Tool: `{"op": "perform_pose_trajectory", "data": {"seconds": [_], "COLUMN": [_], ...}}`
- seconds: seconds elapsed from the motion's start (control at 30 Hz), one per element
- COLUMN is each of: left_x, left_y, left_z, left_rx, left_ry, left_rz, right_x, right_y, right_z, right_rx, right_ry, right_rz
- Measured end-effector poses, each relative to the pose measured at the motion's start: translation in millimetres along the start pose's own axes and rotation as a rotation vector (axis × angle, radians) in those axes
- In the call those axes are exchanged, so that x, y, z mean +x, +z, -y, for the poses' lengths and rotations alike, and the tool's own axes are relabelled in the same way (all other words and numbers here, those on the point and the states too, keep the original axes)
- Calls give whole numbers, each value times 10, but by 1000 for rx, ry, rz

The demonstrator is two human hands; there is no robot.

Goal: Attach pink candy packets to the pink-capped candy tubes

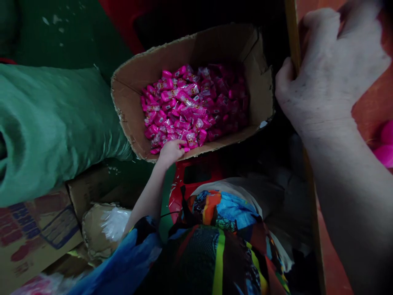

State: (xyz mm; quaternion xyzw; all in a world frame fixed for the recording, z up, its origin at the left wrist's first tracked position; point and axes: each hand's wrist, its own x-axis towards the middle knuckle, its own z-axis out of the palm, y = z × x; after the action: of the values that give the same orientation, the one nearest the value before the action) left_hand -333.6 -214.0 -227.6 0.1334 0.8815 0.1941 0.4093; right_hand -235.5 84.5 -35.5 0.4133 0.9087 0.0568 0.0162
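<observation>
My L hand (170, 153) at carton (129, 87) rim, pinching pink pkt (186, 150).
R hand (331, 78) clasps table (370, 112) edge, rt of carton, prob. steadying me; deep carton likely stops spills.

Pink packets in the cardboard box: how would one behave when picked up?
Likely slippery: the pink packets have shiny clear wrappers. Probably light, being small beside the left hand. Lifting one may shift others in the cardboard box, since they lie jumbled.

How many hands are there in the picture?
2: the left hand is at the pink packets in the cardboard box; the right hand is on the edge of the red table. No others show.
</observation>
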Motion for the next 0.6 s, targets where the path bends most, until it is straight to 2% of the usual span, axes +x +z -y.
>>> {"op": "perform_pose_trajectory", "data": {"seconds": [0.07,0.23,0.37,0.5,0.6], "left_x": [-100,-74,74,216,316], "left_y": [18,-17,-139,-357,-510], "left_z": [-28,-47,11,128,214], "left_rx": [91,38,-160,-453,-656], "left_ry": [-38,-70,-112,-222,-312], "left_rz": [75,38,52,111,108], "right_x": [-11,-56,-64,-49,-40], "right_y": [14,61,97,103,88], "right_z": [0,4,0,-10,-11], "right_rx": [-3,1,-22,-27,-12], "right_ry": [0,-34,-46,-50,-43], "right_rz": [-19,-124,-166,-157,-140]}}
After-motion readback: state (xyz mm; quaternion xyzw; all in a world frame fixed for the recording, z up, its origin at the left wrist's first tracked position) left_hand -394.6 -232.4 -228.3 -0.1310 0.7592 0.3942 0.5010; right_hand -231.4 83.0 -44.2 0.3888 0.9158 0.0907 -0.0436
